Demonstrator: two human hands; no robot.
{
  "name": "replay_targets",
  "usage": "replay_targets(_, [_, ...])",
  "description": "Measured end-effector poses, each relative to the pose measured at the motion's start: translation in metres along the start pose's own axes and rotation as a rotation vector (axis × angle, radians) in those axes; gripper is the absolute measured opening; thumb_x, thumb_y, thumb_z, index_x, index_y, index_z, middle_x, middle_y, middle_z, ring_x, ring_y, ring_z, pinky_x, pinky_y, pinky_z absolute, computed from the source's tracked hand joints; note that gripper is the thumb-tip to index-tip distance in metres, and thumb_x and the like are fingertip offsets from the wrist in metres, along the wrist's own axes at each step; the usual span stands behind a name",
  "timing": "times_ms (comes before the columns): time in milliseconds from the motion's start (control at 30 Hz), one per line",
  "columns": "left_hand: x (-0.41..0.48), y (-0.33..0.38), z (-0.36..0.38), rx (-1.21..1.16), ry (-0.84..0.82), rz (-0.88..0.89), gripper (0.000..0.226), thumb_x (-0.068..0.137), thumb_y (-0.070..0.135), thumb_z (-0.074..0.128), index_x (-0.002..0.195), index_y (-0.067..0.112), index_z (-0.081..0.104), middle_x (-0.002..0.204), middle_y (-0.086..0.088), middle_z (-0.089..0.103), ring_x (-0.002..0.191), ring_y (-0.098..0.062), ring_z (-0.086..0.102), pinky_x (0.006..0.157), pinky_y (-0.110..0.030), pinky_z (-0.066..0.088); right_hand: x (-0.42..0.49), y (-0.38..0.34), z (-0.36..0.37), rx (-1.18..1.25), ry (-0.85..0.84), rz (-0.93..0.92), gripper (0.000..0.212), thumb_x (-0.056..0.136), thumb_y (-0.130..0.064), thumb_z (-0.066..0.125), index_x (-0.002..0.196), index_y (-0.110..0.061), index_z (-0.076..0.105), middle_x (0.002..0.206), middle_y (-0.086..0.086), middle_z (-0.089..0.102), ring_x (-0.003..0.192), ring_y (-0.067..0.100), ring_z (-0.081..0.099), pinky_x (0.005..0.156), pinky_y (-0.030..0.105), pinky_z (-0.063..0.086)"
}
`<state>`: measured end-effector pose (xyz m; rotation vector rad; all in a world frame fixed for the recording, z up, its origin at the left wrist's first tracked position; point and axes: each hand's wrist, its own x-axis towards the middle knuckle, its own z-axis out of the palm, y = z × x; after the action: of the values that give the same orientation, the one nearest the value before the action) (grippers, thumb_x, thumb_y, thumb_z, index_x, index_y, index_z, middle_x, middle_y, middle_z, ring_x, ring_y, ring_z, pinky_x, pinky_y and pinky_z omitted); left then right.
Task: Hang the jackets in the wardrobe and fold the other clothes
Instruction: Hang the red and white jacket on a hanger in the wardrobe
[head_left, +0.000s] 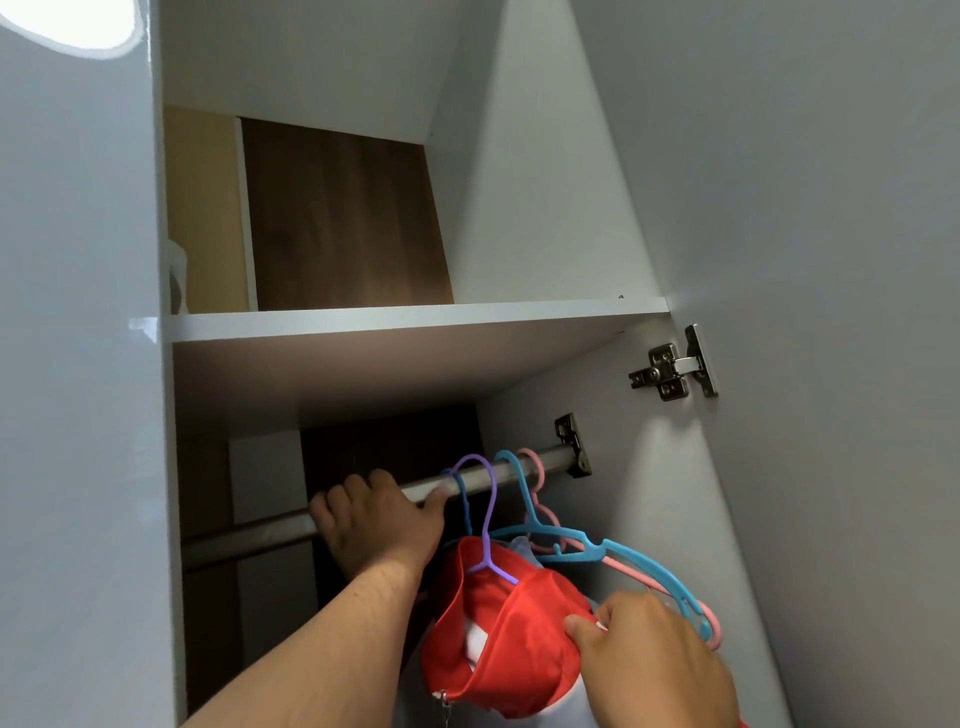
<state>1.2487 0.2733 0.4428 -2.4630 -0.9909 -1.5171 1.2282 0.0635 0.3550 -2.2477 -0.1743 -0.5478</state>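
Note:
A red jacket (498, 618) with a white lining hangs on a purple hanger (487, 514), whose hook sits over the metal rail (260, 530) inside the open wardrobe. My left hand (379, 519) grips the rail just left of that hook. Lower right, my right hand (644, 654) pinches the red collar of the jacket. An empty blue hanger (597, 551) and a pink hanger (540, 514) hang on the rail to the right of the jacket.
A white shelf (415, 322) runs above the rail, with a white object (176, 280) at its left end. The open wardrobe door (831, 260) with a metal hinge (670, 369) stands on the right. The rail's bracket (574, 444) is fixed to the right wall.

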Motion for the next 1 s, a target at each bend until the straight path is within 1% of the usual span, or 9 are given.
replay_targets(100, [0.000,-0.006,-0.001,-0.101,-0.015,-0.004,0.035,0.096,0.043,0.039,0.106,0.024,0.066,0.113,-0.003,0.060,0.114,-0.024,0.047,0.112,-0.042,0.022,-0.002,-0.009,0.002,-0.022,-0.033,-0.046,0.029,0.095,-0.050,0.051,0.114,-0.032,0.063,0.116,-0.008,0.064,0.111,0.013,0.060,0.084,0.023,0.041])
replay_targets(167, [0.002,-0.006,-0.003,-0.129,-0.032,-0.023,0.032,0.097,0.035,0.038,0.105,0.025,0.067,0.114,-0.002,0.059,0.115,-0.022,0.046,0.113,-0.040,0.021,-0.003,-0.015,0.004,-0.003,-0.035,-0.068,0.021,0.092,-0.045,0.054,0.102,-0.029,0.063,0.104,-0.008,0.064,0.100,0.015,0.061,0.080,0.026,0.044])
replay_targets(300, [0.003,-0.007,-0.005,-0.128,-0.067,-0.040,0.033,0.098,0.034,0.035,0.106,0.029,0.067,0.116,0.000,0.060,0.117,-0.021,0.046,0.111,-0.037,0.021,0.003,-0.023,0.007,0.038,-0.026,-0.097,0.011,0.085,-0.030,0.052,0.082,-0.022,0.059,0.071,-0.007,0.052,0.065,0.014,0.050,0.049,0.025,0.031])
replay_targets(500, [0.003,-0.007,-0.006,-0.108,-0.073,-0.039,0.033,0.097,0.035,0.036,0.106,0.029,0.067,0.115,0.001,0.061,0.117,-0.020,0.047,0.111,-0.037,0.022,0.017,-0.037,0.029,0.081,-0.025,-0.132,0.030,0.080,-0.037,0.066,0.065,-0.019,0.046,0.063,-0.005,0.051,0.062,0.017,0.052,0.051,0.027,0.037])
replay_targets(600, [0.004,-0.007,-0.006,-0.108,-0.078,-0.032,0.034,0.097,0.037,0.035,0.105,0.029,0.067,0.113,0.001,0.061,0.114,-0.020,0.048,0.110,-0.037,0.023,0.015,-0.035,0.040,0.046,-0.018,-0.160,0.028,0.078,-0.042,0.068,0.078,-0.019,0.051,0.059,-0.008,0.049,0.059,0.011,0.051,0.054,0.026,0.045])
replay_targets(700, [0.004,-0.008,-0.005,-0.110,-0.070,-0.032,0.034,0.097,0.037,0.034,0.104,0.028,0.067,0.112,0.001,0.061,0.113,-0.020,0.049,0.110,-0.037,0.023,0.011,-0.029,0.044,0.082,0.010,-0.147,0.029,0.077,-0.044,0.070,0.099,-0.027,0.064,0.045,-0.005,0.048,0.044,0.004,0.041,0.037,0.015,0.024])
replay_targets(800, [0.003,-0.009,-0.004,-0.108,-0.062,-0.031,0.036,0.098,0.036,0.033,0.104,0.028,0.067,0.113,0.000,0.061,0.114,-0.021,0.049,0.111,-0.038,0.023,0.006,-0.025,0.045,0.094,-0.030,-0.098,0.027,0.078,-0.044,0.069,0.078,-0.019,0.060,0.052,-0.009,0.046,0.050,0.003,0.041,0.039,0.013,0.019])
replay_targets(900, [0.002,-0.009,-0.005,-0.108,-0.052,-0.021,0.037,0.098,0.036,0.032,0.105,0.027,0.067,0.114,-0.001,0.061,0.114,-0.021,0.048,0.112,-0.038,0.022,0.003,-0.023,0.046,0.144,-0.099,-0.138,0.021,0.084,-0.037,0.066,0.075,-0.021,0.057,0.060,-0.011,0.044,0.058,0.007,0.044,0.045,0.014,0.027])
replay_targets(1000, [0.001,-0.009,-0.004,-0.098,-0.049,-0.004,0.036,0.098,0.036,0.032,0.105,0.027,0.067,0.113,-0.001,0.061,0.114,-0.022,0.048,0.113,-0.039,0.022,-0.003,-0.015,0.035,0.136,-0.243,-0.253,0.033,0.090,-0.030,0.060,0.063,-0.028,0.041,0.060,-0.010,0.045,0.056,0.004,0.043,0.048,0.013,0.034])
